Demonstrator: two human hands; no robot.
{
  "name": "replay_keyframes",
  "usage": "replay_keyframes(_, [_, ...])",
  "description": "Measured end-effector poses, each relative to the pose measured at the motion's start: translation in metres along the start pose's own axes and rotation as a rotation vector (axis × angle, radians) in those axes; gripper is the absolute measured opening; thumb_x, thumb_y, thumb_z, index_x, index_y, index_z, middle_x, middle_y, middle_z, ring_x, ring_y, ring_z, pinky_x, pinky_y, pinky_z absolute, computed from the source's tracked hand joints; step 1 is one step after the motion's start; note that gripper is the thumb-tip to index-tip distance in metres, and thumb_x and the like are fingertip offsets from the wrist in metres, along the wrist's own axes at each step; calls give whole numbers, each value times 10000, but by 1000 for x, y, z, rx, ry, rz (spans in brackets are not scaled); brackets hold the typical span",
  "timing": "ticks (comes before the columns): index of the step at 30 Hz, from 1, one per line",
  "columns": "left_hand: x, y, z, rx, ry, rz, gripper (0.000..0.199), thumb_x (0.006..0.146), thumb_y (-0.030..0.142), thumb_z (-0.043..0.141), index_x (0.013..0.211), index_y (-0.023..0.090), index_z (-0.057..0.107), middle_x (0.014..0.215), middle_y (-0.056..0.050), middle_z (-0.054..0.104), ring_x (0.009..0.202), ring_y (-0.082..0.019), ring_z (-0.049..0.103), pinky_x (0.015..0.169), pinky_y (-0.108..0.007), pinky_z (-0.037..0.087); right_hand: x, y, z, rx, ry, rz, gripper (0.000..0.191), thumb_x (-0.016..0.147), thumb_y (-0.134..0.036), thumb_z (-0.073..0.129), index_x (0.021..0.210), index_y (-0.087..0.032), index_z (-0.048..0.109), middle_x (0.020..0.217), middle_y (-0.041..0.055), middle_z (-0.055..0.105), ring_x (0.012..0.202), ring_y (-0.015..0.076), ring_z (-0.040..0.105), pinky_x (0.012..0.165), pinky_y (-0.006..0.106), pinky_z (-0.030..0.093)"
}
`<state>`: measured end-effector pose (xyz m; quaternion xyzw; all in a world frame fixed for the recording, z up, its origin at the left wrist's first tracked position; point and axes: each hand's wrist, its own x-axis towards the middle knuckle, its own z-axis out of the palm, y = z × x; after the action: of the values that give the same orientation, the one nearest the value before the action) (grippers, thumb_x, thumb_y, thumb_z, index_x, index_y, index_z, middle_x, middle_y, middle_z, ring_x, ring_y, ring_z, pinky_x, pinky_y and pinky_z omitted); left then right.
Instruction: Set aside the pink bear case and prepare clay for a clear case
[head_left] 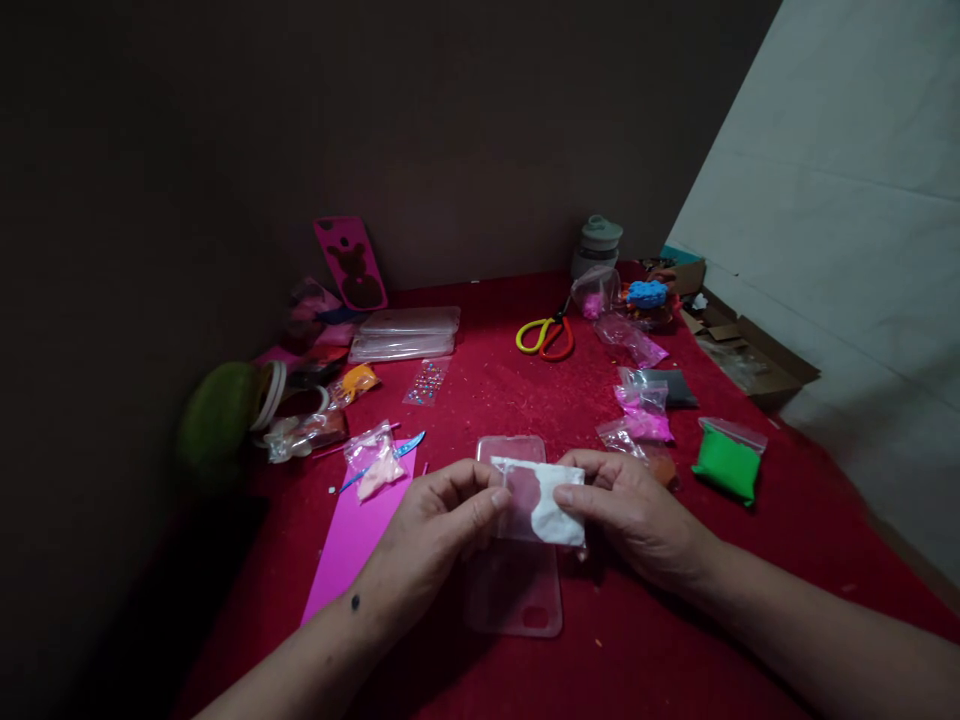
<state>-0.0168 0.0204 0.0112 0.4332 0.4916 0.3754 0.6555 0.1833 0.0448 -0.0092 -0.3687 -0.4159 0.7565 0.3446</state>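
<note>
Between my two hands is a small clear plastic bag of white clay (559, 515), held above the table. My left hand (457, 515) pinches its left end, where the plastic is see-through. My right hand (622, 510) grips the right end, thumb pressed on the white lump. Below the bag lies a clear phone case (517, 600), partly hidden by the bag and my hands. To the left, a sheet of pink paper (356, 555) bears a bag of pale pink clay (379, 475) and a blue modelling tool (409, 447).
Scissors (546, 338) with yellow and red handles lie farther back on the red cloth (480, 400). Stacked clear cases (405, 333), a rhinestone sheet (427, 382) and a pink bear case (351, 262) are at back left. A bag of green clay (727, 460) sits right.
</note>
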Motion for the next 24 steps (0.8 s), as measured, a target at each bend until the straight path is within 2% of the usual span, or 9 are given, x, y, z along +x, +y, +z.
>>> replay_keyframes(10, [1, 4, 0, 55, 68, 32, 257, 845, 316, 647, 667, 159, 547, 567, 69, 420, 509, -50, 306, 465, -175, 235, 1, 0, -3, -55, 11, -10, 326, 766, -429, 724, 786, -119, 623, 614, -4, 597, 455, 61, 506, 426, 158, 422])
replay_keyframes(17, [1, 3, 1, 101, 43, 57, 225, 855, 298, 593, 692, 160, 523, 558, 69, 415, 497, -54, 312, 457, -177, 242, 1, 0, -4, -72, 41, -7, 355, 760, -445, 740, 700, -131, 585, 548, -26, 570, 424, 41, 484, 406, 126, 357])
replay_keyframes(21, [1, 5, 3, 199, 40, 107, 219, 855, 296, 565, 693, 159, 510, 574, 54, 439, 505, -63, 357, 471, -184, 294, -2, -2, -4, -111, 64, -7, 357, 777, -440, 741, 676, -129, 598, 529, -24, 565, 435, 33, 491, 425, 110, 363])
replay_keyframes(24, [1, 8, 1, 327, 90, 198, 198, 861, 288, 544, 711, 160, 525, 612, 36, 479, 543, -79, 420, 512, -198, 362, -2, -2, -3, -37, 74, 9, 336, 755, -456, 757, 765, -145, 629, 568, -11, 607, 441, 55, 523, 425, 128, 406])
